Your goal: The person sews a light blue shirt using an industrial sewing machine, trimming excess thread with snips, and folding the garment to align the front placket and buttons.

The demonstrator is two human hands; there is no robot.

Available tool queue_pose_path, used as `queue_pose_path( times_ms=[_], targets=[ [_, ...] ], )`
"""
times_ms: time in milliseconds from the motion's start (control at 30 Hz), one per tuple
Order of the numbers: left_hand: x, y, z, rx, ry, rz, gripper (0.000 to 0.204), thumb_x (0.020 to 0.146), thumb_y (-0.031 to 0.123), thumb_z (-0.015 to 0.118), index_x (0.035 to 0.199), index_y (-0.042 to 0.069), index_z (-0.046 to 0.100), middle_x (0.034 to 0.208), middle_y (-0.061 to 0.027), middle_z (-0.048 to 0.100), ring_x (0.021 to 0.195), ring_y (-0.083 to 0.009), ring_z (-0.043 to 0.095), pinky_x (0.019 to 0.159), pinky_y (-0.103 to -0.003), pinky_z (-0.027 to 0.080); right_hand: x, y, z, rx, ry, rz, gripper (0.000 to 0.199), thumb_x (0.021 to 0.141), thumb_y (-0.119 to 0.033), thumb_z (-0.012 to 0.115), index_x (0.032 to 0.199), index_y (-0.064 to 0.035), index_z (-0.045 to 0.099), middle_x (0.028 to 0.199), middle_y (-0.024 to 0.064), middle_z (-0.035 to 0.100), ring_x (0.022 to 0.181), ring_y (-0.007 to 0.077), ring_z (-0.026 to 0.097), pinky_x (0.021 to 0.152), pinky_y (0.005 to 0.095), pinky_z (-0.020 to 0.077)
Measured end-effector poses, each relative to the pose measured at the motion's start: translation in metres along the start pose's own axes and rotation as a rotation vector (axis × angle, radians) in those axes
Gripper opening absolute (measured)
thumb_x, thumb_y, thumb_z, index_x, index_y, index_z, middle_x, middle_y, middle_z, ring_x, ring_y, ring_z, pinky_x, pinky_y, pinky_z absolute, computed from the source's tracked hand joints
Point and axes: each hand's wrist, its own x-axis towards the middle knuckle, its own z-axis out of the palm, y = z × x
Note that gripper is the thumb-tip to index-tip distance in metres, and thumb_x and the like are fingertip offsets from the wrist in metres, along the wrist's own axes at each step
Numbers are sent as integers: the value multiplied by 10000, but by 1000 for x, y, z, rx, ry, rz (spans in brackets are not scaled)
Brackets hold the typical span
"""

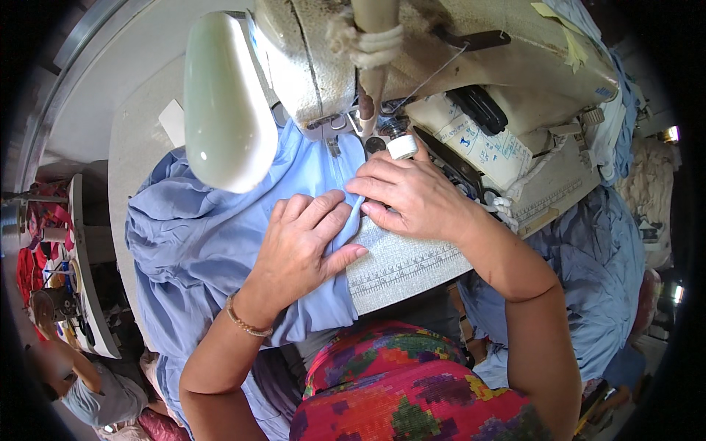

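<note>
Light blue cloth (195, 235) lies bunched across the sewing machine table, and its upper part runs under the presser foot (333, 147). My left hand (298, 246) rests on the cloth near its right edge, with curled fingers gripping a fold and the thumb held apart. Close beside it, my right hand (415, 195) pinches the cloth's edge between thumb and fingers, just to the right of the presser foot. The sewing machine (301, 66) stands over the cloth; its needle tip is too small to make out. A white round knob (402, 147) sits by my right knuckles.
A pale green lamp shade (224, 110) hangs low at the left. Scissors (460, 170), a marked paper (500, 154) and a black object (478, 109) lie right of the machine. Ruler marks (412, 268) line the table's front. More blue cloth (581, 264) hangs right. Another person (103, 397) sits lower left.
</note>
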Motion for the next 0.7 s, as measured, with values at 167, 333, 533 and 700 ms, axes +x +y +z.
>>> queue_pose_path(
  times_ms=[167,333,533,700],
  targets=[
    [0,1,-2,-4,-5,3,496,752,400,672,1082,38,596,1126,-71,570,876,-240,489,778,-360,376,0,3,0,21,-13,-27,159,784,-194,621,903,-94,655,918,27,614,931,194,565,1030,472,258],
    [0,1,-2,-7,2,9,484,758,400,666,1073,40,591,1118,-66,568,880,-236,489,776,-359,375,4,10,4,134,19,86,143,831,-212,596,900,-94,638,818,46,621,847,221,591,1020,458,267],
    [-1,1,-1,1,17,18,476,763,404,658,1065,42,591,1092,-66,565,879,-238,486,774,-359,374,16,6,8,30,3,51,118,822,-177,599,899,-94,632,776,54,590,810,228,591,894,430,357],
    [-2,1,-1,-2,18,18,476,768,411,649,1064,43,594,1067,-66,562,874,-240,481,770,-359,373,19,2,9,-200,26,-140,122,724,-120,637,837,-90,605,752,39,521,766,213,550,715,347,480]
  ],
)
